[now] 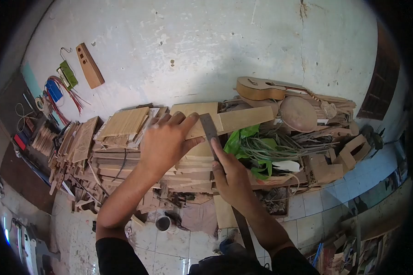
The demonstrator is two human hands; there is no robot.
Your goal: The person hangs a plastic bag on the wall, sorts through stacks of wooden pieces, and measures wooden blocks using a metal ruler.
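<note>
My left hand (164,142) is closed on the left part of a pale wooden piece (245,119), its fingers over the top and its thumb below. The piece is raised in front of me and reaches to the right, its far end free. My right hand (234,176) grips a long, dark, flat strip (208,126) that looks like a steel ruler. The strip's upper end crosses the wooden piece beside my left fingers. Its lower part runs down past my right wrist towards my body. Any marks on it are too small to make out.
Behind my hands lies a large pile of stacked boards (124,121) against the wall. A guitar body (261,89), green plastic with cords (261,144) and cardboard (328,167) are on the right. A dark cup-like container (163,222) stands on the tiled floor.
</note>
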